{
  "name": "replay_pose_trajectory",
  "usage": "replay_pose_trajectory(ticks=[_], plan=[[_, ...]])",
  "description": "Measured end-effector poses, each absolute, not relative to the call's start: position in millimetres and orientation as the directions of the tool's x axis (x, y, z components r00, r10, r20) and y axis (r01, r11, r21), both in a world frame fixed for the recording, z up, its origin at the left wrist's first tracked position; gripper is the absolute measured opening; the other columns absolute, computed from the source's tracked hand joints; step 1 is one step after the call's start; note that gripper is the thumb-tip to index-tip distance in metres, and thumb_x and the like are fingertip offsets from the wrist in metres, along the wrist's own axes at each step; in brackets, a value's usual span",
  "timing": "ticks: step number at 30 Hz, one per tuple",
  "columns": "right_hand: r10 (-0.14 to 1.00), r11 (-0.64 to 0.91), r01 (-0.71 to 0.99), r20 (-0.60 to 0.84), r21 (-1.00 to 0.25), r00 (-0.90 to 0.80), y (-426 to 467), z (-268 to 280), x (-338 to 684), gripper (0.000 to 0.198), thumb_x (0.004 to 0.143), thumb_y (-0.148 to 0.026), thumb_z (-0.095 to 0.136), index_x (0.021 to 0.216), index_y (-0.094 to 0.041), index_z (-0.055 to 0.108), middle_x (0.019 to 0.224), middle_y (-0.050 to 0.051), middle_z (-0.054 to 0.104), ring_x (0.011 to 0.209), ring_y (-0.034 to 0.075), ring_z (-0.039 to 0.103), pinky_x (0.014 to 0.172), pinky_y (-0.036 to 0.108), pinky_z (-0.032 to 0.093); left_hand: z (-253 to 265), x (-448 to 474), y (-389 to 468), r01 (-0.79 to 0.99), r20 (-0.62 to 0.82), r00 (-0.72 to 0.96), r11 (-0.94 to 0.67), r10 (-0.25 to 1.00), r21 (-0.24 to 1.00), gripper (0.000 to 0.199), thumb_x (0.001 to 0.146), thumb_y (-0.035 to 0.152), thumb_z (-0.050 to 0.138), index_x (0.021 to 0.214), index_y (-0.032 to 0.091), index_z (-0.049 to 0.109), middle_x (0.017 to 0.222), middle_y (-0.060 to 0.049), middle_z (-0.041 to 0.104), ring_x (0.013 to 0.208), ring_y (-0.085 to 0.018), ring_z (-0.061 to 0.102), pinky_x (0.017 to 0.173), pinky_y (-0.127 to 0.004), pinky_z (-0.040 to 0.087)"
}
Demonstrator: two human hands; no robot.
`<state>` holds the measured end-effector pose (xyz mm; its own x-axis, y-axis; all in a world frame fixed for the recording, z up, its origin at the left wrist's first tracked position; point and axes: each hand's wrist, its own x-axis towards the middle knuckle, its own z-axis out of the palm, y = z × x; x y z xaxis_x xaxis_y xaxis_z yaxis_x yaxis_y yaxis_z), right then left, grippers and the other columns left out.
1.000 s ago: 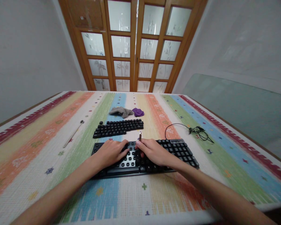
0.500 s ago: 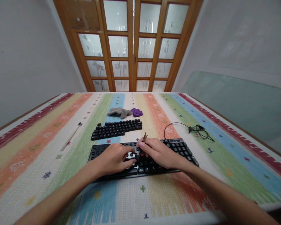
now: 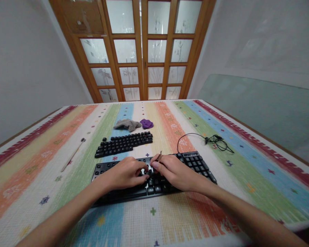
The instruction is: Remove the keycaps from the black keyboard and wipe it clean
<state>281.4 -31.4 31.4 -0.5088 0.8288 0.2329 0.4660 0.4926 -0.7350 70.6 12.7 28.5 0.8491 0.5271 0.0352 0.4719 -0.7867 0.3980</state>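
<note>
A black keyboard (image 3: 141, 195) lies in front of me with part of its left side stripped of keycaps, pale patches showing under my fingers. Over that part, my left hand (image 3: 128, 173) is curled, its thumb and index fingertips at a black keycap (image 3: 149, 172). My right hand (image 3: 173, 169) is closed around a small brass-coloured tool (image 3: 159, 156), whose thin end sticks up above the fingers. The tool's lower end is hidden by the hand. Both hands' fingertips nearly meet near the keyboard's middle.
Removed keycaps (image 3: 123, 144) stand in rows behind the keyboard. Farther back lie a grey cloth (image 3: 127, 125) and a purple cloth (image 3: 146, 124). A thin brush (image 3: 73, 154) is at left. The keyboard's coiled cable (image 3: 216, 140) rests at right on the striped tablecloth (image 3: 154, 223).
The view has shifted slightly, so the keyboard and loose keycaps sit a little farther left. My right hand and its tool have tilted lower, with less of the tool showing.
</note>
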Motion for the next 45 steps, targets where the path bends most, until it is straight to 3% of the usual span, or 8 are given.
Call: replay_pose_trajectory(ticks=[3,5,10,13,19,27,35,45], plan=[[0.844,0.475,0.477,0.229,-0.740,-0.486,-31.6,32.3,285.5,0.026,0.102,-0.024,0.040,0.092,-0.014,0.062,0.087,0.006,0.067,0.081,0.017,0.061,0.080,0.029,0.045,30.1,67.1,23.2,0.448,0.109,0.830,-0.770,0.547,0.454,0.017,0.087,0.029,0.059,0.092,0.017,0.071,0.050,0.007,0.050,0.044,-0.008,0.042,0.049,-0.021,0.030],[0.849,0.472,0.479,0.233,-0.740,-0.475,-31.9,33.5,287.7,0.026,0.102,-0.025,0.040,0.091,-0.015,0.061,0.085,0.006,0.066,0.080,0.017,0.060,0.080,0.030,0.045,28.9,62.7,35.6,0.486,0.158,0.798,-0.776,0.582,0.402,0.021,0.089,0.031,0.056,0.094,0.017,0.070,0.050,0.006,0.050,0.045,-0.008,0.044,0.050,-0.021,0.032],[0.858,0.462,0.484,0.236,-0.743,-0.456,-33.5,35.7,289.9,0.029,0.103,-0.027,0.038,0.086,-0.015,0.058,0.081,0.005,0.064,0.073,0.016,0.058,0.075,0.029,0.045,18.2,52.2,73.4,0.691,0.136,0.719,-0.723,0.682,-0.031,0.026,0.092,0.032,0.050,0.098,0.015,0.069,0.067,-0.004,0.067,0.059,-0.017,0.061,0.056,-0.025,0.040],[0.853,0.470,0.471,0.247,-0.747,-0.459,-34.8,34.7,289.8,0.028,0.103,-0.027,0.038,0.086,-0.016,0.058,0.081,0.004,0.063,0.070,0.014,0.056,0.073,0.029,0.045,12.4,50.9,85.6,0.723,0.050,0.685,-0.670,0.727,-0.165,0.027,0.095,0.031,0.046,0.097,0.014,0.068,0.079,-0.011,0.072,0.068,-0.022,0.067,0.060,-0.028,0.044],[0.855,0.459,0.456,0.239,-0.762,-0.460,-35.9,34.3,289.1,0.027,0.102,-0.027,0.038,0.088,-0.016,0.058,0.081,0.003,0.063,0.068,0.014,0.056,0.071,0.028,0.045,5.9,51.5,88.7,0.743,0.028,0.667,-0.661,0.745,-0.109,0.025,0.095,0.031,0.047,0.095,0.015,0.066,0.082,-0.012,0.073,0.073,-0.023,0.069,0.065,-0.030,0.045],[0.849,0.467,0.446,0.247,-0.763,-0.467,-35.6,35.7,289.3,0.028,0.102,-0.027,0.038,0.086,-0.016,0.058,0.083,0.004,0.064,0.070,0.014,0.056,0.072,0.029,0.045,2.0,51.3,90.5,0.698,0.039,0.710,-0.695,0.703,-0.175,0.030,0.095,0.030,0.042,0.092,0.015,0.068,0.081,-0.012,0.073,0.068,-0.022,0.069,0.060,-0.028,0.045],[0.854,0.452,0.445,0.229,-0.774,-0.468,-35.5,35.1,291.0,0.030,0.103,-0.031,0.038,0.087,-0.016,0.058,0.084,0.004,0.064,0.073,0.015,0.058,0.073,0.029,0.045,-0.8,49.4,90.1,0.703,0.085,0.709,-0.694,0.700,-0.157,0.030,0.094,0.030,0.042,0.090,0.015,0.068,0.077,-0.011,0.072,0.066,-0.020,0.067,0.060,-0.027,0.045],[0.848,0.457,0.439,0.230,-0.774,-0.477,-35.4,35.7,290.8,0.032,0.103,-0.032,0.038,0.085,-0.016,0.058,0.086,0.004,0.065,0.070,0.014,0.057,0.071,0.028,0.045,2.6,50.7,89.3,0.710,0.039,0.698,-0.683,0.715,-0.173,0.031,0.095,0.027,0.040,0.091,0.014,0.068,0.077,-0.012,0.072,0.067,-0.023,0.068,0.060,-0.029,0.045]])
